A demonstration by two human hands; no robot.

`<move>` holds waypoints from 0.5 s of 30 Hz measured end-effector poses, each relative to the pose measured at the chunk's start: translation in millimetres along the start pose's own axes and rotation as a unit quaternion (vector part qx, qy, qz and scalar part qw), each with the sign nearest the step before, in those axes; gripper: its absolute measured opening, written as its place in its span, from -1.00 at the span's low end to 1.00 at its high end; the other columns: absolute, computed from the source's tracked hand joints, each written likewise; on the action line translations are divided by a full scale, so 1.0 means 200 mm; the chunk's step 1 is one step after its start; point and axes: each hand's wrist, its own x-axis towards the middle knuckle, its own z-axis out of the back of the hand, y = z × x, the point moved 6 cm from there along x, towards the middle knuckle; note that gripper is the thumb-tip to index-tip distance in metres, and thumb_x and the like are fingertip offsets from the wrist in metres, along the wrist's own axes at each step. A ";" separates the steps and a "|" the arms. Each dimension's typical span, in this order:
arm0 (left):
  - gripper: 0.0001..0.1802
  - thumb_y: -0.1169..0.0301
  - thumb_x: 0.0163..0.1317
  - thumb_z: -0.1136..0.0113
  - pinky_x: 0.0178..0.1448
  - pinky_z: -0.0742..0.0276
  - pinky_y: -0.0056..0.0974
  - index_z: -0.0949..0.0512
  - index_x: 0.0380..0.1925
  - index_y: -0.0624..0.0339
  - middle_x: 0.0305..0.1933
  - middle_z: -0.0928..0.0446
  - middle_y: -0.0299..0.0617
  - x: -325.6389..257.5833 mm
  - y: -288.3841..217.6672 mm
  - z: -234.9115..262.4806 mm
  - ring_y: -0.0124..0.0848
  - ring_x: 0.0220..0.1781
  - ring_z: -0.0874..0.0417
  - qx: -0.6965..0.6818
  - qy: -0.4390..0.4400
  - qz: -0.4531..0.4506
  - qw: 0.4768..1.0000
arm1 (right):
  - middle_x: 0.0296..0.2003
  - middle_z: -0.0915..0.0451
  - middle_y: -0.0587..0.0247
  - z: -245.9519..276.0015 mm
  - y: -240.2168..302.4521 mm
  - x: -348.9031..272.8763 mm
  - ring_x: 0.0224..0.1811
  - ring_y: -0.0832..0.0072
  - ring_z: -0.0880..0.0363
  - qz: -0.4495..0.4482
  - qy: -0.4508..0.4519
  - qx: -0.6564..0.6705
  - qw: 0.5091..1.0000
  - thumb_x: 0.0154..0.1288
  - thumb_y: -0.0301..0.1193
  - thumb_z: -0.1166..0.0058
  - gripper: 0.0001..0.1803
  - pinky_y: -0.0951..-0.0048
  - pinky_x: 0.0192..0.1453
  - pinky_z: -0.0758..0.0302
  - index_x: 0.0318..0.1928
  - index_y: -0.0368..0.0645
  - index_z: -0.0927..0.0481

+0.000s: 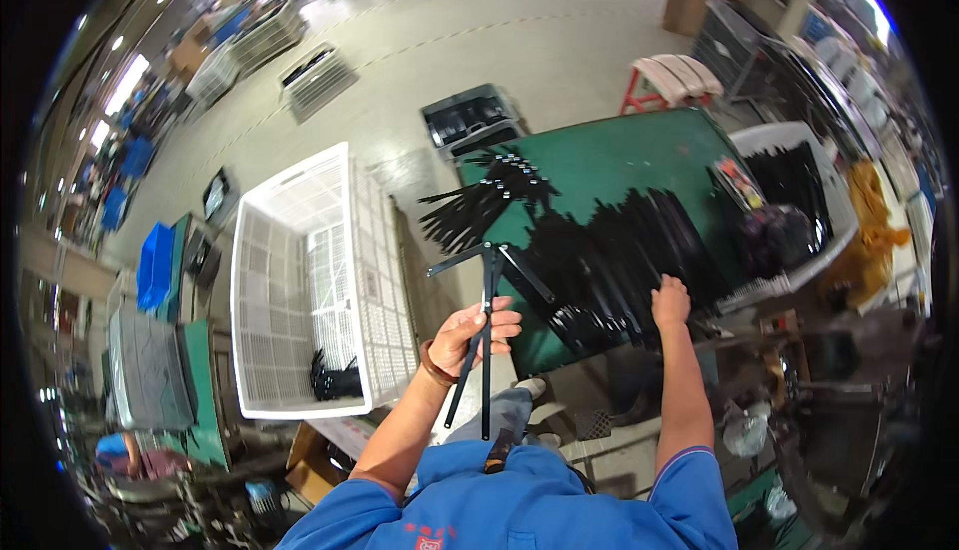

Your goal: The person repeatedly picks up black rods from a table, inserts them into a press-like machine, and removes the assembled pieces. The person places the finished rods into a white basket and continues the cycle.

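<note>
1. Table [639,145]: green, centre to right of the frame. Work over its bare upper part where possible; the lower part is crowded.

2. Crate [385,295]: white, mesh-walled, left of centre, with a few dark parts at its bottom. Its near wall stands beside the left forearm; swing long parts clear of the rim.

3. Pile [619,260]: black strips laid side by side, right of centre on the table. Lift strips singly, along their length, so that neighbours are not likely to be dragged out of line.

4. Bundle [489,195]: black strips with bright spots, upper centre, overhanging the table's left edge. Avoid bumping the overhang; it could slide.

5. Linked strips [487,285]: centre of the frame, raised in front of the table's left edge. Arms splay from the top end, and others hang below the hand. They appear pivoted, so support them near the joint and control the loose arms to prevent snagging.

6. Left hand [475,335]: pinches the linked strips between thumb and fingers. A firm, light grip should suffice.

7. Right hand [671,303]: fingers bent down at the pile's right part. Whether they grip a strip cannot be told.
</note>
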 end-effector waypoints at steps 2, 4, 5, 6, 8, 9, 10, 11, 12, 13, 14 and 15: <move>-0.50 0.46 0.34 0.13 -0.03 -0.64 -0.15 -0.11 0.22 0.50 0.07 -0.43 0.23 -0.04 -0.05 0.03 -0.08 0.06 -0.56 0.005 0.001 -0.014 1.000 | -0.13 -0.52 0.13 -0.10 -0.02 0.03 -0.01 0.21 -0.49 -0.058 0.082 -0.014 0.995 0.10 -0.24 -0.21 -0.57 0.22 0.03 -0.44 -0.04 -0.11 -0.46; -0.50 0.43 0.36 0.14 -0.02 -0.63 -0.15 -0.11 0.22 0.51 0.06 -0.44 0.23 -0.04 -0.09 0.04 -0.08 0.06 -0.56 0.024 -0.007 -0.026 0.999 | -0.14 -0.52 0.11 -0.16 -0.06 0.00 -0.05 0.17 -0.51 -0.090 0.062 0.018 0.994 0.11 -0.27 -0.20 -0.67 0.23 0.01 -0.45 -0.16 -0.15 -0.48; -0.49 0.42 0.36 0.14 -0.02 -0.62 -0.15 -0.11 0.22 0.51 0.06 -0.44 0.23 -0.03 -0.11 0.06 -0.08 0.05 -0.56 0.035 -0.008 -0.027 0.999 | -0.16 -0.52 0.10 -0.17 -0.08 0.00 -0.04 0.16 -0.49 -0.099 0.053 0.049 0.992 0.12 -0.28 -0.20 -0.71 0.22 -0.01 -0.46 -0.22 -0.14 -0.47; -0.49 0.40 0.36 0.13 0.01 -0.60 -0.15 -0.11 0.23 0.49 0.07 -0.43 0.21 -0.02 -0.13 0.06 -0.10 0.07 -0.55 0.042 -0.002 -0.024 0.999 | -0.16 -0.50 0.10 -0.18 -0.10 0.00 -0.04 0.15 -0.49 -0.108 0.076 0.063 0.989 0.12 -0.28 -0.20 -0.72 0.21 -0.01 -0.45 -0.22 -0.13 -0.47; -0.47 0.36 0.37 0.12 0.08 -0.56 -0.14 -0.11 0.24 0.45 0.11 -0.41 0.19 0.01 -0.16 0.08 -0.13 0.09 -0.54 0.057 0.016 -0.013 0.998 | -0.17 -0.48 0.11 -0.19 -0.12 0.03 -0.05 0.13 -0.49 -0.114 0.113 0.073 0.984 0.11 -0.27 -0.21 -0.72 0.18 -0.02 -0.45 -0.23 -0.11 -0.47; -0.47 0.36 0.37 0.12 0.08 -0.56 -0.14 -0.11 0.24 0.45 0.11 -0.41 0.19 0.04 -0.17 0.09 -0.13 0.09 -0.54 0.059 0.018 -0.011 0.998 | -0.17 -0.47 0.11 -0.19 -0.12 0.04 -0.05 0.13 -0.49 -0.111 0.128 0.070 0.983 0.11 -0.27 -0.21 -0.72 0.18 -0.02 -0.45 -0.24 -0.11 -0.47; -0.47 0.36 0.37 0.12 0.08 -0.56 -0.14 -0.11 0.24 0.45 0.11 -0.41 0.19 0.06 -0.18 0.11 -0.13 0.09 -0.54 0.059 0.020 -0.006 0.998 | -0.17 -0.46 0.12 -0.20 -0.13 0.04 -0.06 0.12 -0.49 -0.111 0.142 0.066 0.981 0.11 -0.27 -0.21 -0.72 0.17 -0.02 -0.45 -0.24 -0.11 -0.47; -0.47 0.36 0.37 0.13 0.08 -0.56 -0.15 -0.11 0.24 0.45 0.11 -0.41 0.19 0.10 -0.19 0.12 -0.13 0.09 -0.54 0.062 0.024 0.001 0.998 | -0.15 -0.44 0.10 -0.21 -0.13 0.04 -0.07 0.10 -0.49 -0.101 0.137 0.076 0.982 0.11 -0.27 -0.21 -0.72 0.14 -0.04 -0.45 -0.25 -0.11 -0.46; -0.48 0.36 0.38 0.13 0.08 -0.55 -0.14 -0.11 0.24 0.45 0.10 -0.41 0.19 0.14 -0.20 0.12 -0.12 0.09 -0.53 0.065 0.026 0.009 0.997 | -0.16 -0.44 0.10 -0.22 -0.15 0.04 -0.08 0.09 -0.49 -0.098 0.127 0.083 0.984 0.12 -0.28 -0.19 -0.73 0.13 -0.05 -0.45 -0.25 -0.12 -0.46; -0.47 0.35 0.37 0.12 0.07 -0.55 -0.14 -0.12 0.24 0.45 0.10 -0.42 0.18 0.18 -0.21 0.12 -0.12 0.08 -0.54 0.074 0.025 0.019 0.997 | -0.17 -0.45 0.09 -0.23 -0.17 0.02 -0.08 0.08 -0.49 -0.098 0.116 0.090 0.984 0.13 -0.28 -0.18 -0.74 0.12 -0.06 -0.45 -0.25 -0.12 -0.45; -0.47 0.34 0.37 0.12 0.06 -0.56 -0.15 -0.13 0.23 0.45 0.09 -0.43 0.17 0.24 -0.23 0.12 -0.14 0.06 -0.55 0.098 0.021 0.029 0.994 | -0.19 -0.45 0.08 -0.24 -0.19 0.02 -0.10 0.08 -0.49 -0.096 0.095 0.095 0.986 0.17 -0.27 -0.14 -0.76 0.12 -0.08 -0.45 -0.26 -0.12 -0.45; -0.47 0.34 0.36 0.11 0.04 -0.56 -0.16 -0.14 0.23 0.45 0.08 -0.44 0.16 0.31 -0.25 0.12 -0.16 0.04 -0.56 0.122 0.020 0.044 0.991 | -0.19 -0.46 0.08 -0.25 -0.22 -0.01 -0.10 0.10 -0.50 -0.090 0.093 0.088 0.988 0.19 -0.27 -0.09 -0.77 0.15 -0.08 -0.45 -0.23 -0.11 -0.46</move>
